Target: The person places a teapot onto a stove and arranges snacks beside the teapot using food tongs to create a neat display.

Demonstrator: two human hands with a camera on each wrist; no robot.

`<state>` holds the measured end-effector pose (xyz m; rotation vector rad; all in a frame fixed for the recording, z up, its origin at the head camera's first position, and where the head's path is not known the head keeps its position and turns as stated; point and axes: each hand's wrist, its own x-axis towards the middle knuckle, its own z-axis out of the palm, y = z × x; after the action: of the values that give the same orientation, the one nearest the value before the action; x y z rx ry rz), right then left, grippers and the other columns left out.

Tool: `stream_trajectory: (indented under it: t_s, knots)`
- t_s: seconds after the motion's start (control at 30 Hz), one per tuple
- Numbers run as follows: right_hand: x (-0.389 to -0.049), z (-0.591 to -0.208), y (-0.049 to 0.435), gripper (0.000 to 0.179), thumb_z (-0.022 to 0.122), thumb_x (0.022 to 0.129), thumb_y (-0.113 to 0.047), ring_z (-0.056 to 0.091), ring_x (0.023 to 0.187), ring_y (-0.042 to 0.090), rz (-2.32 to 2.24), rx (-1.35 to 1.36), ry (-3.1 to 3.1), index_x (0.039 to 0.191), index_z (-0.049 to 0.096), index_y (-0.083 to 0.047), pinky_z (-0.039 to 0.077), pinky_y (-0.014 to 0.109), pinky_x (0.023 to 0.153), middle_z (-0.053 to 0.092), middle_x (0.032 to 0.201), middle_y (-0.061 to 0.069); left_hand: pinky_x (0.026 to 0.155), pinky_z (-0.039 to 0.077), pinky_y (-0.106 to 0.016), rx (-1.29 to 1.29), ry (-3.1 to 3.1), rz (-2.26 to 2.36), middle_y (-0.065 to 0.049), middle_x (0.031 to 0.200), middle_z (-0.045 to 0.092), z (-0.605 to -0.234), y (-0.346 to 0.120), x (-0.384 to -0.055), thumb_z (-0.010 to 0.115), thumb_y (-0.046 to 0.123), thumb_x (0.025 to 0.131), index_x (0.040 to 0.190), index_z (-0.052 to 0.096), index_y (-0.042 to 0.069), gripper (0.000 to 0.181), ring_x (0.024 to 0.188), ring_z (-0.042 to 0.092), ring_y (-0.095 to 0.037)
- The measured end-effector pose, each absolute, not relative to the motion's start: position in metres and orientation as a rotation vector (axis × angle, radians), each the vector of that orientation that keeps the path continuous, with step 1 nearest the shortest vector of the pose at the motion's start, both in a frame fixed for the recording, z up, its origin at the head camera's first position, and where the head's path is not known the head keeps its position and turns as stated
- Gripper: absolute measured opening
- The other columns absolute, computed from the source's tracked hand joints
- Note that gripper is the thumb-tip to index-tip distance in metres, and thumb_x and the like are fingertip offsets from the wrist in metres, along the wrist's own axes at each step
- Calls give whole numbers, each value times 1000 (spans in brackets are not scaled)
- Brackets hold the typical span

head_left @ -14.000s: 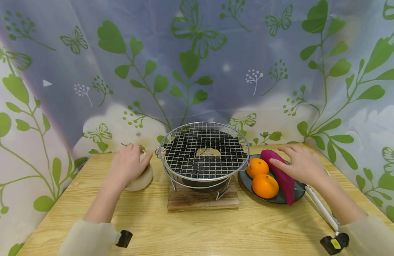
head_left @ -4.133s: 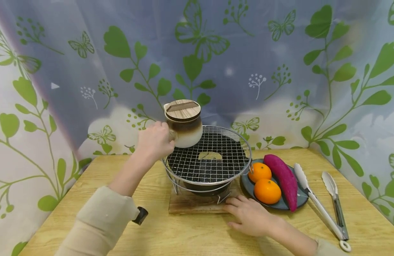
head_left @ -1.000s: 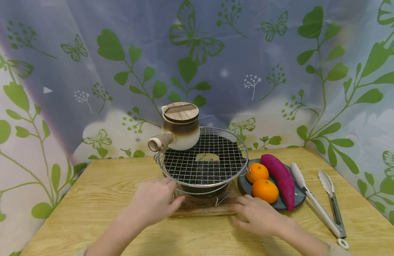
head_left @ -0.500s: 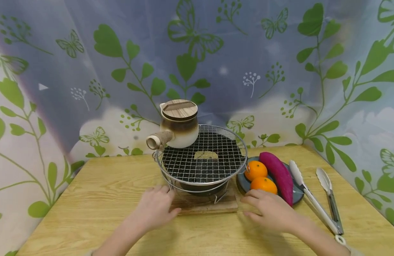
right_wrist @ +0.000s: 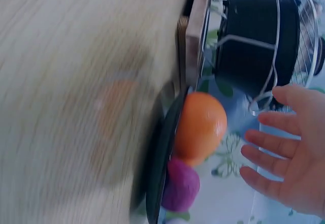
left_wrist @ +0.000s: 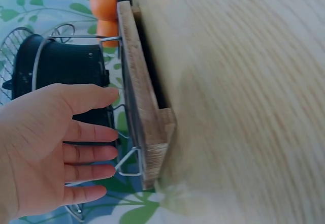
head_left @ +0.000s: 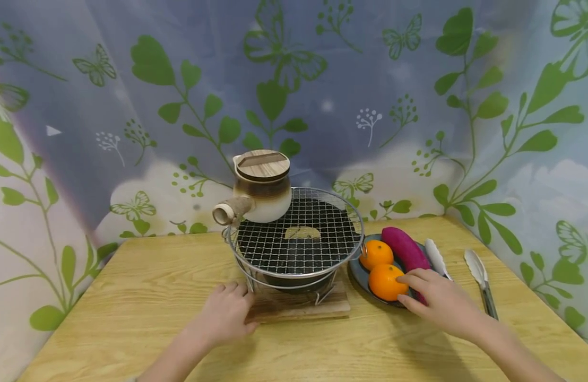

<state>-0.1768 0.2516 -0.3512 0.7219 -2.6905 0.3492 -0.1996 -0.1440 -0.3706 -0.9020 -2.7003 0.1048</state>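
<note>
My left hand (head_left: 227, 313) is beside the left end of the wooden board (head_left: 305, 310) under a black tabletop grill. In the left wrist view its fingers (left_wrist: 90, 153) are extended and hold nothing. My right hand (head_left: 442, 300) hovers over the front right of the dark plate (head_left: 357, 278), fingers extended in the right wrist view. Its fingertips overlap the front orange (head_left: 383, 283) in the head view. A second orange (head_left: 376, 254) and a purple sweet potato (head_left: 403, 246), partly hidden by this hand, share the plate. A side-handled teapot (head_left: 265, 199) with a wooden lid stands on the grill net (head_left: 303, 252).
Two pairs of tongs lie right of the plate: the nearer tongs (head_left: 434, 254) are mostly hidden by my right hand, while the farther tongs (head_left: 476, 270) show beyond it. A patterned curtain (head_left: 322, 132) hangs behind the wooden table (head_left: 146, 276).
Earlier, my left hand carried the teapot by its handle onto the net and let go. Both hands then came to the board; my right hand has since moved right, over the plate.
</note>
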Motion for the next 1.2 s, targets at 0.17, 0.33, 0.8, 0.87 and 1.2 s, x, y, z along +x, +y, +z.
stream_trajectory:
  t_s: [0.17, 0.33, 0.8, 0.87, 1.2]
  knots:
    - [-179, -346, 272, 32, 66, 86, -27, 60, 95, 30, 402, 531, -2783, 108, 65, -5, 50, 47, 75, 62, 106, 11, 66, 44, -39, -944, -2696, 106, -4, 83, 55, -378, -144, -200, 73, 40, 70, 88, 64, 7, 39, 80, 54, -24]
    - [-184, -346, 289, 39, 62, 88, -33, 54, 100, 40, 406, 359, -2858, 113, 63, -3, 48, 54, 73, 59, 112, 20, 66, 45, -38, -952, -2699, 109, -3, 82, 55, -381, -144, -201, 72, 38, 71, 86, 64, 9, 35, 79, 55, -23]
    - [-205, -362, 336, 66, 52, 88, -55, 55, 89, 49, 295, 123, -3012, 112, 60, 7, 46, 49, 59, 49, 117, 35, 67, 46, -38, -960, -2783, 64, -4, 87, 58, -387, -145, -203, 72, 37, 74, 85, 64, 9, 32, 82, 56, -23]
    - [-207, -364, 341, 69, 51, 87, -57, 53, 90, 51, 277, 93, -3034, 112, 60, 7, 46, 50, 60, 49, 115, 37, 65, 44, -37, -955, -2786, 58, -4, 87, 57, -388, -145, -202, 73, 37, 74, 84, 64, 9, 31, 82, 56, -23]
    - [-216, -371, 357, 92, 41, 85, -69, 56, 82, 47, 341, -34, -3231, 118, 48, 16, 44, 42, 52, 50, 104, 42, 64, 44, -37, -965, -2782, 51, -5, 88, 57, -389, -146, -203, 72, 37, 74, 84, 64, 9, 31, 81, 56, -24]
